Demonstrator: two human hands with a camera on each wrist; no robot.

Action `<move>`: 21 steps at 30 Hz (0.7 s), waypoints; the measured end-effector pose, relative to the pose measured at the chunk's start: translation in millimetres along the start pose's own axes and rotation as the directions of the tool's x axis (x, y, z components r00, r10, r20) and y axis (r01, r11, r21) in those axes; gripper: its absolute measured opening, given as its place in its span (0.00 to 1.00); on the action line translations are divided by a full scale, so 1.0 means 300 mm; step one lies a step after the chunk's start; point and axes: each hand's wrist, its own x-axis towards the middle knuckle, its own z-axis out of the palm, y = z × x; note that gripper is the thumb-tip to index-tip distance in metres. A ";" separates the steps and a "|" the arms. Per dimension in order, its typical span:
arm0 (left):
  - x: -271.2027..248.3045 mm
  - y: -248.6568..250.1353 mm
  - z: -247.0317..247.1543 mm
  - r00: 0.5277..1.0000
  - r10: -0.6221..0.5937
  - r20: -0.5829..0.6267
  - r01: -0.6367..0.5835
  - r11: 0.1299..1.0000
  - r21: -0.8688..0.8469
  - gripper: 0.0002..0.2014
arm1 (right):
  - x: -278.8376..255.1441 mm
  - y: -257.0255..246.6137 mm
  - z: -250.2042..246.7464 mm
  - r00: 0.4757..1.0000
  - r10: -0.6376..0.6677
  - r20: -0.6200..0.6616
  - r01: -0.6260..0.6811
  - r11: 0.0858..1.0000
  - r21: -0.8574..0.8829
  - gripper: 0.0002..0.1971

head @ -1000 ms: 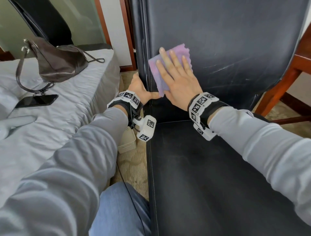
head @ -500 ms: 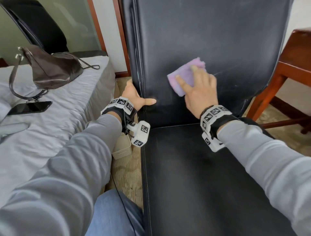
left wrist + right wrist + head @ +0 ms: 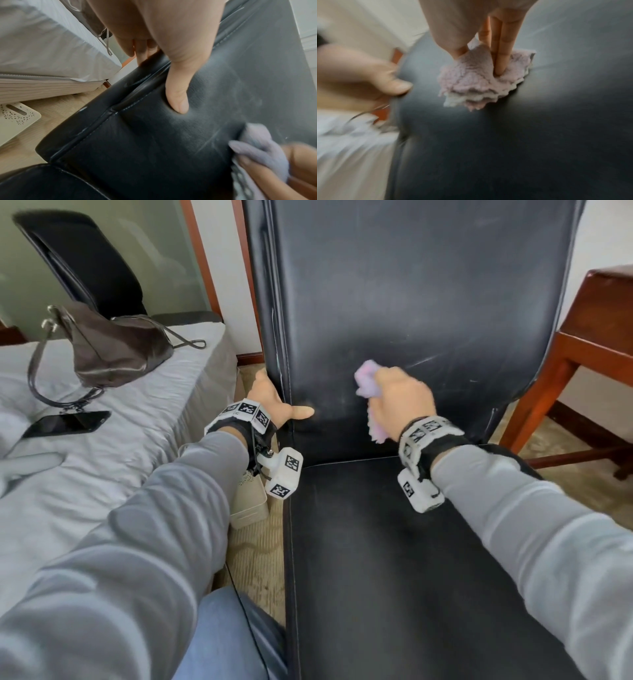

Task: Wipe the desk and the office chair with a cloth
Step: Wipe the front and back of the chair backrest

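The right hand [image 3: 399,402] bunches the purple cloth [image 3: 367,381] against the black chair's backrest [image 3: 411,302], fingers clamped on it. The left hand [image 3: 274,402] grips the backrest's edge, thumb in front. A handbag [image 3: 113,347] and phone [image 3: 66,423] lie on the bed [image 3: 102,474] alongside.

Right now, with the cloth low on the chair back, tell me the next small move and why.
Probably sweep the cloth sideways to the right along the lower chair back. The right hand holds it bunched against the leather near the seat seam, pale scuffs show just to its right, and the left hand already grips the back's edge to steady it.
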 end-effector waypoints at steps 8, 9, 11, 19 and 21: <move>0.012 0.002 0.013 1.000 -0.004 -0.010 0.004 1.000 -0.009 0.59 | 0.091 0.097 -0.037 0.937 0.301 -0.177 -0.275 0.949 0.156 0.15; 0.015 0.000 0.014 1.000 -0.008 -0.012 0.007 1.000 -0.003 0.58 | 0.088 0.019 0.002 0.970 0.213 -0.121 -0.191 0.967 0.166 0.15; 0.017 -0.011 0.017 1.000 -0.014 -0.018 0.014 1.000 0.002 0.58 | 0.061 -0.118 0.067 0.997 0.067 -0.028 -0.060 0.975 0.213 0.16; 0.029 -0.018 0.019 1.000 -0.006 -0.020 0.006 1.000 0.021 0.58 | 0.100 0.171 -0.020 0.935 0.306 -0.180 -0.283 0.949 0.140 0.16; 0.032 -0.023 0.023 1.000 0.002 -0.029 -0.001 1.000 0.019 0.57 | 0.113 0.296 -0.082 0.856 0.447 -0.261 -0.418 0.894 0.161 0.15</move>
